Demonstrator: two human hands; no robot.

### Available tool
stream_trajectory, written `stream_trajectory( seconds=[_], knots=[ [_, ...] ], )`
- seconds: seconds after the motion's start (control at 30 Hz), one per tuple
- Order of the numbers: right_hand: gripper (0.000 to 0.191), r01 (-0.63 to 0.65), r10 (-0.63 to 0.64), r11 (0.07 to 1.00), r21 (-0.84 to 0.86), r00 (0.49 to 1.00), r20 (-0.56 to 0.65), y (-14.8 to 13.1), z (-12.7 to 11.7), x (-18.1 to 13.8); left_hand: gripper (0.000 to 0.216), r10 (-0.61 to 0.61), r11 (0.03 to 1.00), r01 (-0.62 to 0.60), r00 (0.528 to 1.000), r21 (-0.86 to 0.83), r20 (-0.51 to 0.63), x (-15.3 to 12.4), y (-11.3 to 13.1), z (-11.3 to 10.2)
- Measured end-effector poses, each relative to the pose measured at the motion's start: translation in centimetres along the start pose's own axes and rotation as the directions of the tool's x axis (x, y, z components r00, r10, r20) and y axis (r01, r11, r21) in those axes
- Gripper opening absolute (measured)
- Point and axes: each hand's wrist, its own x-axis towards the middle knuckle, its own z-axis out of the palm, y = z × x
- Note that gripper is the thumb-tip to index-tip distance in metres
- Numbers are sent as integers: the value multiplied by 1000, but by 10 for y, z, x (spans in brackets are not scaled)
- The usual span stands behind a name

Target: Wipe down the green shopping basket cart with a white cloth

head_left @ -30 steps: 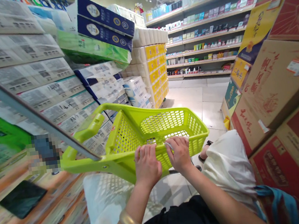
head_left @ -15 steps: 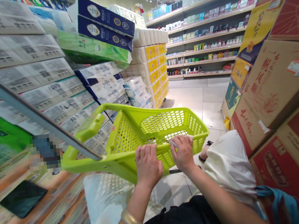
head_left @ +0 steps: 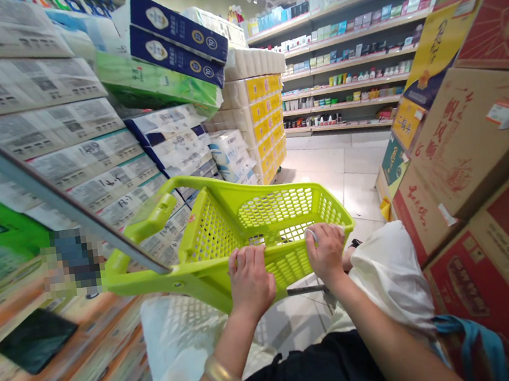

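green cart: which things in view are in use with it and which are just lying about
In use:
- green cart
- left hand, on its near rim
- right hand, on the rim with something white, unclear what

Lying about:
- dark flat slab
- blue packs
- cardboard boxes

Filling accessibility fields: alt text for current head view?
A person's left hand and right hand curl over the near rim of a green shopping cart, something white under the right. Wrapped packs stacked left, cardboard boxes right, shelves beyond.
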Motion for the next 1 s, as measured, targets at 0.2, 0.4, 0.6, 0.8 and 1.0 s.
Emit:
stream_trajectory(
  seconds=[0.2, 0.4, 0.6, 0.8, 1.0],
  knots=[
    [14, 128, -136, 987, 94, 987, 81, -16, 1, -5, 46, 3, 1000, -3, 1000, 8, 6, 0, -2, -1],
    [18, 67, -68, 998, 20, 997, 22, 27, -8, 2, 47, 28, 999, -28, 1000, 15, -7, -1, -5, 1],
    [21, -61, 59, 998, -23, 996, -74, 23, -2, 3, 46, 2, 1000, -2, 1000, 11, -10, 0, -1, 0],
    [16, 105, -108, 989, 103, 994, 29, -10, 2, -7, 45, 9, 1000, -9, 1000, 18, -8, 0, -3, -1],
    [18, 95, -98, 992, 78, 995, 30, 17, -8, -2, 47, 16, 1000, -16, 1000, 13, -17, -1, -7, 2]
  ],
)
